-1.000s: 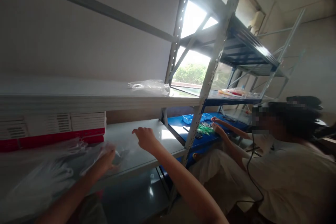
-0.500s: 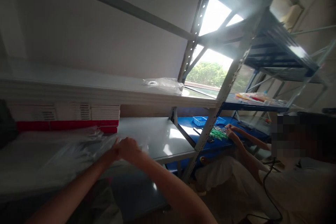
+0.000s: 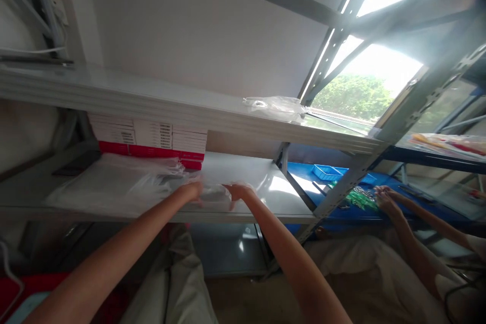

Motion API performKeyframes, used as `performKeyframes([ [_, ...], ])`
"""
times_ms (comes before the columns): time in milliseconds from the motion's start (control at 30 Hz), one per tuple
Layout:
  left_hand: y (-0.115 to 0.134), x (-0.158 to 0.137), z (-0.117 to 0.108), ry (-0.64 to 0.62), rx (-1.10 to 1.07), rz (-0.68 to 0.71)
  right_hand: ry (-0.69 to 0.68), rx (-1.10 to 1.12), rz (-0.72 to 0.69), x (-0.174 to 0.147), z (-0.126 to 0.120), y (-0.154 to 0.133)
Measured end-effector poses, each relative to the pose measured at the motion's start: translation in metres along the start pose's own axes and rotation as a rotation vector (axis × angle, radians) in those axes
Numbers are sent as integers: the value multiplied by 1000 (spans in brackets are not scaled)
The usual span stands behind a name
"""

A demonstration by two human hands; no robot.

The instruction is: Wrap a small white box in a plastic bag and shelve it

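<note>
A grey metal shelving rack (image 3: 235,116) is filling the room, its slotted uprights leaning across a bright window (image 3: 364,91), while a person seated before it is reaching both arms onto the lower shelf (image 3: 277,197). A broad spread of clear plastic bags (image 3: 121,185) is lying flat along that shelf, just in front of a stack of red-and-white boxes (image 3: 152,142) pushed against the wall. To the right, on a neighbouring blue shelf (image 3: 341,207), a co-worker's hands (image 3: 383,197) are sorting small green parts (image 3: 359,197) near a blue tray (image 3: 328,172). A single crumpled bag (image 3: 273,105) is sitting on the upper shelf.

The left hand (image 3: 192,191) is resting on the right end of the plastic pile, fingers curled down into the film and apparently pinching it. The right hand (image 3: 239,192) is lying palm down just beside it, fingers spread on the same edge; whether it is gripping or only pressing is too blurred to tell.

The film looks slippery and loosely layered. Pulling one sheet would probably be dragging its neighbours along, and the whole pile could be sliding over the front lip of the shelf onto the floor.
</note>
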State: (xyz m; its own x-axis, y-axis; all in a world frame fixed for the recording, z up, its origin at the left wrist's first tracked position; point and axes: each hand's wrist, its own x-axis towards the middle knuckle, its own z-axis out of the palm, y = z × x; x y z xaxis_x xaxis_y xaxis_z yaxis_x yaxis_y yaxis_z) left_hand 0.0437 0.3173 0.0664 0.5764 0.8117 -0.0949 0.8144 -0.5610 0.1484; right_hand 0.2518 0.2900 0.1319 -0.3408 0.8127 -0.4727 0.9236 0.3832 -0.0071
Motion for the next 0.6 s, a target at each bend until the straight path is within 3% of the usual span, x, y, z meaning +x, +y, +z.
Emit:
performKeyframes([
  [233, 10, 1, -18, -87, 83, 21, 56, -118, -136, 3, -10, -2],
  [333, 13, 2, -24, -151, 80, 0, 28, -140, -113, 4, -10, 0],
  [500, 17, 0, -28, -232, 71, -53, -49, -138, 46, 8, -4, 9],
  [600, 16, -1, -27, -245, 61, -47, -90, -76, 56, 13, 0, 14],
])
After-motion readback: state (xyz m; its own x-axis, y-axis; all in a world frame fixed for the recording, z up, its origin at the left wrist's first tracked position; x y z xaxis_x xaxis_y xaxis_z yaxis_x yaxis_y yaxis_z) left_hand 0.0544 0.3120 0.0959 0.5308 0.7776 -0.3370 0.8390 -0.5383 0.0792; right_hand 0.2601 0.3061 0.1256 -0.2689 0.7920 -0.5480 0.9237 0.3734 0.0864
